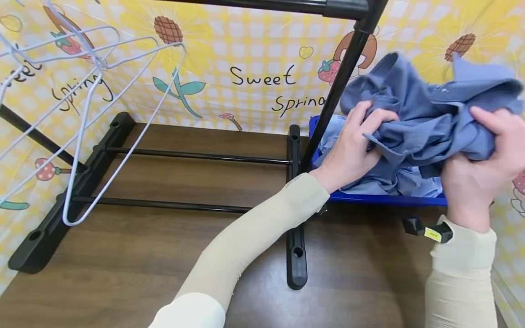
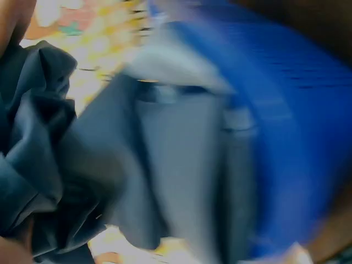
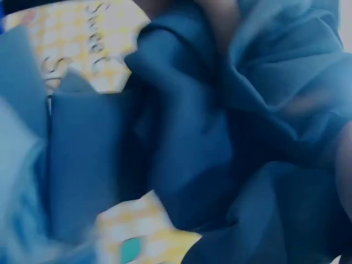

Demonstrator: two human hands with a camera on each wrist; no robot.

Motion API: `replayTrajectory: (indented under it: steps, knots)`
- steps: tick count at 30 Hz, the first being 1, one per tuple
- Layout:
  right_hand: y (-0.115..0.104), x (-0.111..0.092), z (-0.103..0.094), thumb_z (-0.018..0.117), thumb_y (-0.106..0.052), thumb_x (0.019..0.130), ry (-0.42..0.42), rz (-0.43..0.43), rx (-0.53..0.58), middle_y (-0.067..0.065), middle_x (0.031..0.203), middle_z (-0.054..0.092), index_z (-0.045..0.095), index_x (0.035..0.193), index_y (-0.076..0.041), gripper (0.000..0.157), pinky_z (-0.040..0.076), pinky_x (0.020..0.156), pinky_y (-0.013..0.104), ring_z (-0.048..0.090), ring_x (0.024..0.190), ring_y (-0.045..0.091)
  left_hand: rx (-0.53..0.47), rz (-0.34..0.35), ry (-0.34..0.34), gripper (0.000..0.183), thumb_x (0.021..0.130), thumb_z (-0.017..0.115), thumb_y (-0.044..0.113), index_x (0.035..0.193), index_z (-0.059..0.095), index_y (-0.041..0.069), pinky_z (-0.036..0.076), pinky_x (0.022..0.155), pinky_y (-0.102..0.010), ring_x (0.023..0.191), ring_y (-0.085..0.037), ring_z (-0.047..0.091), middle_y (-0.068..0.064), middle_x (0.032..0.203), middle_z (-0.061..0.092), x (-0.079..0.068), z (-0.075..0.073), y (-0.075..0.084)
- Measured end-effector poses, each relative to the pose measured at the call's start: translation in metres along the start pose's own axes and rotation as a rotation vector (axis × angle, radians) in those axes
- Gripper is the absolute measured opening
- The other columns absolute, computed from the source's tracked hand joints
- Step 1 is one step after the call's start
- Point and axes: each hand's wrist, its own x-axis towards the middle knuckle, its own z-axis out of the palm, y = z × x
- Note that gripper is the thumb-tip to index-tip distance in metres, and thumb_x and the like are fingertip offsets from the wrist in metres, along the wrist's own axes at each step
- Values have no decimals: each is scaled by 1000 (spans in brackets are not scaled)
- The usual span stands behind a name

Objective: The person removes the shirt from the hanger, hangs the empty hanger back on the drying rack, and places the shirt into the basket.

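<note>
A crumpled blue garment [image 1: 426, 118] is held up between both hands above a blue basket [image 1: 393, 199]. Its kind cannot be told from the folds. My left hand [image 1: 352, 141] grips its left side, fingers curled into the cloth. On the other side my right hand [image 1: 484, 159] holds a bunch of the fabric, thumb on top. More blue clothes [image 1: 389, 182] lie in the basket beneath. In the left wrist view the garment [image 2: 33, 143] hangs near the blurred basket wall [image 2: 297, 132]. Folds of the garment [image 3: 192, 132] fill much of the right wrist view.
A black rack post [image 1: 340, 86] rises just left of the basket, with its foot [image 1: 296, 255] on the brown floor [image 1: 164, 255]. Several white wire hangers [image 1: 78, 136] hang at the left. A yellow checked cloth [image 1: 254, 45] covers the wall behind.
</note>
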Motion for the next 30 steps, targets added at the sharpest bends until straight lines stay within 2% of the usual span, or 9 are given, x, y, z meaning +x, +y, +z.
replayTrajectory:
  steps: [4,6,10,13,16,18,22,25,30]
  knots:
    - [37,-7,-2,66,-1,88,-230,59,-49,-2,111,71,75,113,-2,27,40,103,27,60,112,13,114,-263,-227,44,95,70,17,137,56,17,35,103,-25,125,-21,41,-6,130,43,-15,9,-17]
    - [57,-11,-5,68,4,85,-395,127,-77,0,121,70,74,123,-10,40,39,104,24,59,117,10,226,-367,-336,36,96,71,27,129,62,18,37,103,-27,129,-21,40,-4,134,42,-19,11,-22]
    - [86,-13,-9,71,1,84,-662,269,-172,2,142,60,62,142,-31,67,33,104,23,53,128,17,378,-465,-463,34,97,66,45,110,69,14,36,105,-27,129,-21,41,-2,141,41,-25,10,-25]
    - [92,-9,-16,70,-5,85,-777,318,-223,1,157,44,44,154,-42,82,26,110,27,41,140,24,310,-506,-422,58,97,65,48,137,54,8,31,110,-26,132,-22,38,-3,154,31,-30,8,-22]
    - [87,-1,-25,71,-9,86,-834,327,-177,-1,165,28,27,160,-41,92,19,115,29,27,147,18,163,-509,-304,95,96,69,40,161,5,14,17,118,-29,146,-20,20,-2,166,4,-33,4,-14]
    - [79,4,-31,72,-12,88,-847,332,-124,-3,167,20,19,162,-39,95,15,118,30,22,149,18,108,-452,-225,110,95,71,32,159,-17,19,6,120,-31,152,-18,3,-5,167,-7,-35,1,-7]
    - [59,9,-38,65,-7,93,-814,349,1,-4,169,11,13,163,-31,90,12,119,31,17,151,17,156,-232,-131,102,96,66,25,160,-13,11,-6,120,-42,150,-21,-22,-8,165,-25,-34,-4,8]
    - [50,8,-37,58,-7,97,-794,320,22,-1,169,7,11,163,-23,83,9,118,26,11,152,13,263,-195,-169,87,102,56,38,164,-1,16,0,118,-58,147,-28,-31,-5,164,-30,-32,-3,15]
    - [61,-3,-21,57,-20,103,-862,255,-89,2,169,6,14,163,-16,74,2,117,24,4,151,7,422,-404,-357,73,104,33,60,162,-6,40,13,113,-69,142,-27,-41,11,162,-33,-30,13,4]
